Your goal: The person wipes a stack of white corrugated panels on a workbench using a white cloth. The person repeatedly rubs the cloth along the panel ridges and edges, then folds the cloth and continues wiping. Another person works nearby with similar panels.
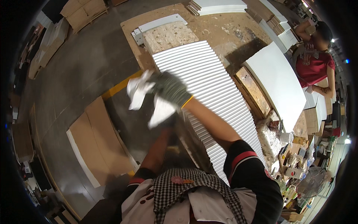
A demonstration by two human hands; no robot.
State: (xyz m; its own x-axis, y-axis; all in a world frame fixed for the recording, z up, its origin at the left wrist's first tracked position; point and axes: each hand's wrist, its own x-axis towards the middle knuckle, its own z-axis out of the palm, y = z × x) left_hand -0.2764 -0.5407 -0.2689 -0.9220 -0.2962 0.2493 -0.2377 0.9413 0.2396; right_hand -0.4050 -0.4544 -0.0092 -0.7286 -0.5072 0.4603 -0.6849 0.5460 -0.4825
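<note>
My right hand (pixel 170 89), in a dark grey-green glove with a yellow cuff, is closed on a crumpled white cloth (pixel 137 92). It is held over the left edge of a long row of white panels (pixel 209 82) lined up edge to edge. A second white flap (pixel 163 111), perhaps of the same cloth, hangs between my two hands. My left hand (pixel 168 125), dark-gloved, is lower and nearer my body, close to that flap. Motion smears it and the flap partly covers it, so its fingers cannot be made out.
A large white board (pixel 278 78) lies right of the panel row on the worn worktable (pixel 227 31). A foam-like block (pixel 169 36) sits at the row's far end. Flat cardboard (pixel 100 142) lies on the left. At far right, a person in red (pixel 315 67) stands by stacked boards.
</note>
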